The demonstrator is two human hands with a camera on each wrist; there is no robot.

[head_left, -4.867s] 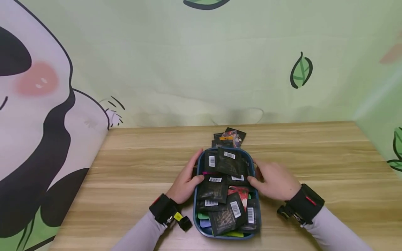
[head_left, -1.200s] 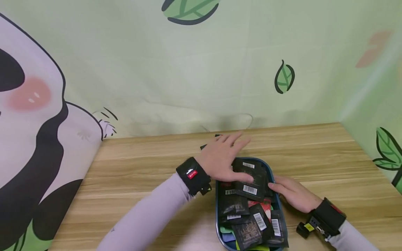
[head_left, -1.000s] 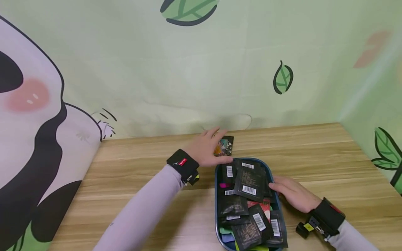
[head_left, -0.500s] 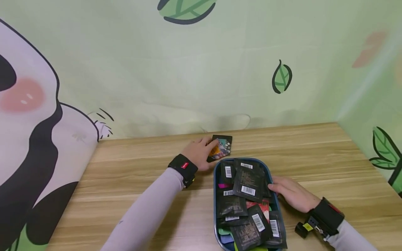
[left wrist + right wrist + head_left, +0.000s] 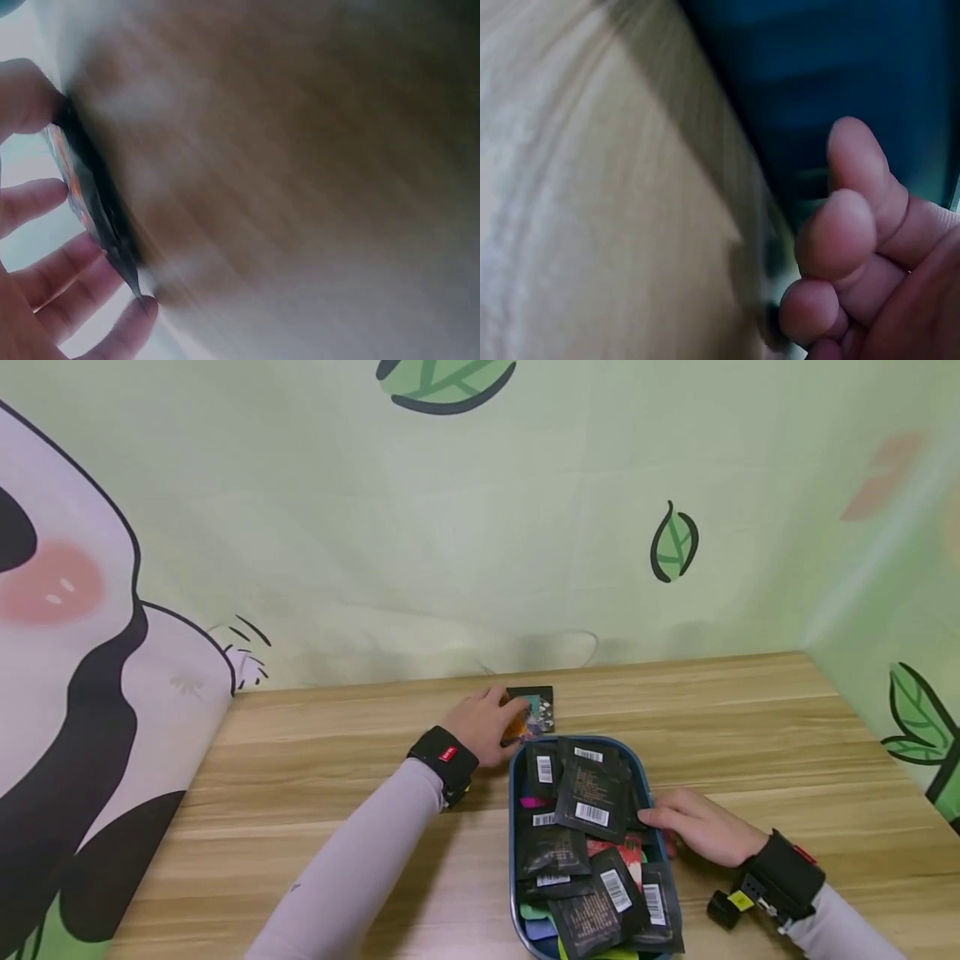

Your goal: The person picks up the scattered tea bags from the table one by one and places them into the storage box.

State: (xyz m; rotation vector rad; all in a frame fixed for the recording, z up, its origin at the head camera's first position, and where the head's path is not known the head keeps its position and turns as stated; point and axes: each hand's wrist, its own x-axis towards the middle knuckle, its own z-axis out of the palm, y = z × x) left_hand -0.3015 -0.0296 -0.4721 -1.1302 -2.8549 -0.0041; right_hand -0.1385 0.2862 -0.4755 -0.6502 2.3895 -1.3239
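Behind the blue basket (image 5: 513, 860), my left hand (image 5: 480, 727) holds a small stack of flat packets (image 5: 542, 712) by its edges, low at the table. Colourful printing shows on the top of the stack, over a black packet. In the left wrist view, the thumb and fingertips bend around the edges of the dark packets (image 5: 94, 187). My right hand (image 5: 705, 828) is at the basket's right side, its thumb on the rim. Close up in the right wrist view, curled fingers (image 5: 836, 234) sit beside the blue wall (image 5: 795, 67). Black packets with white barcodes (image 5: 592, 793) fill the basket.
The wooden table (image 5: 315, 793) reaches back to a light green printed cloth (image 5: 480, 527). Among the black packets in the basket lies a red printed one (image 5: 628, 853), with green, blue and yellow pieces below.
My left hand has left the basket's left side, passed over the basket and taken the packets behind it. The stack looks straighter now. My right hand stays at the rim.
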